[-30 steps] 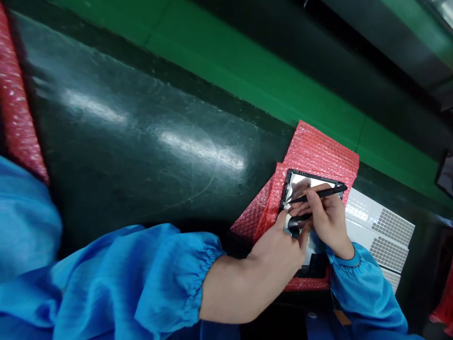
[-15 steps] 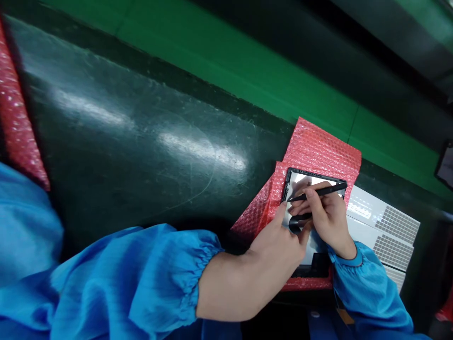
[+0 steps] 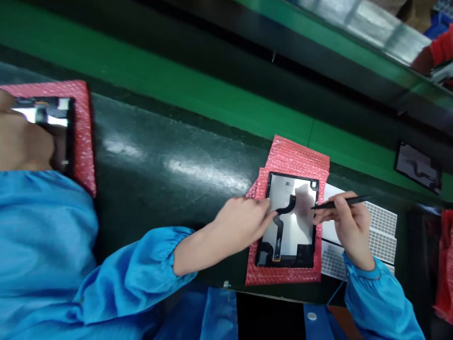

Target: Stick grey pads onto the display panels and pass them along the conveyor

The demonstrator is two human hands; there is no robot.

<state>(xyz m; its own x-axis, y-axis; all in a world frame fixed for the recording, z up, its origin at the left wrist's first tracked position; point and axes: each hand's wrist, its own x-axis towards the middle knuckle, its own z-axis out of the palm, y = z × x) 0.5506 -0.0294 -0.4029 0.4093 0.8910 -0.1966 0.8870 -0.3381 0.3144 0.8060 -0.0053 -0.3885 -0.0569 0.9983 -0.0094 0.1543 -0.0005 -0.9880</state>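
Observation:
A tablet screen panel (image 3: 300, 231) lies silvery back up in a black frame, with a curved black flex cable (image 3: 279, 236) across it. Pink bubble wrap (image 3: 283, 276) is underneath. At the panel's left edge, my left hand (image 3: 244, 219) is closed, its thumb over the border near the cable; its other fingertips are hidden. My right hand (image 3: 350, 224) pinches a thin black pen-like tool (image 3: 354, 200), held nearly level with its pointed tip over the panel's right border. Whether the tip touches is unclear.
White sheets with grey square grids (image 3: 384, 219) lie right of the panel. A co-worker's hand (image 3: 24, 139) covers another panel on pink bubble wrap (image 3: 83, 141) at the left. A dark-framed panel (image 3: 417, 165) is at the far right, and red wrap (image 3: 446, 269) hangs at the right edge.
My right hand has moved with the tool from the panel's left side to its right border, uncovering the cable. My left hand has drawn back left. The view has swung, showing the co-worker's panel.

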